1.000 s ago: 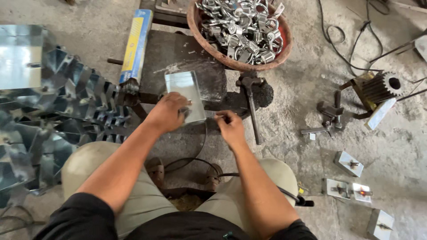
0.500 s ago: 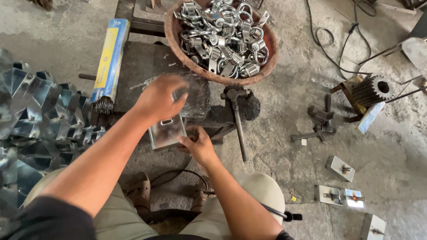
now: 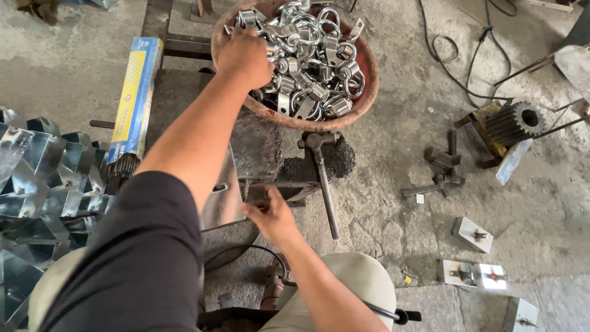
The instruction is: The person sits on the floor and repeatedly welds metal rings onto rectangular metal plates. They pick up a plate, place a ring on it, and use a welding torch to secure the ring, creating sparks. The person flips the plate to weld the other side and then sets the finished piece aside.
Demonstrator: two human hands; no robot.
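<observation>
My left hand [image 3: 246, 56] reaches far forward into a round reddish basket [image 3: 362, 98] heaped with shiny metal ring clamps [image 3: 313, 67]. Its fingers curl down among the clamps, and the back of the hand hides what they touch. My right hand [image 3: 270, 214] stays close to my knees. It pinches the edge of a flat shiny metal plate [image 3: 226, 200] that leans against the dark steel block [image 3: 258, 144]. My left arm covers most of the plate.
A blue and yellow box of rods [image 3: 135, 98] lies at the left of the block, and folded shiny sheet pieces [image 3: 43, 178] are stacked beyond it. A hammer [image 3: 322, 178] rests by the block. A gear [image 3: 513, 123], small bolted plates [image 3: 473, 235] and cables [image 3: 467, 49] lie on the right.
My left hand let go of the plate and moved forward into the basket of clamps. My right hand stayed low and now holds the plate alone. The view tilted forward.
</observation>
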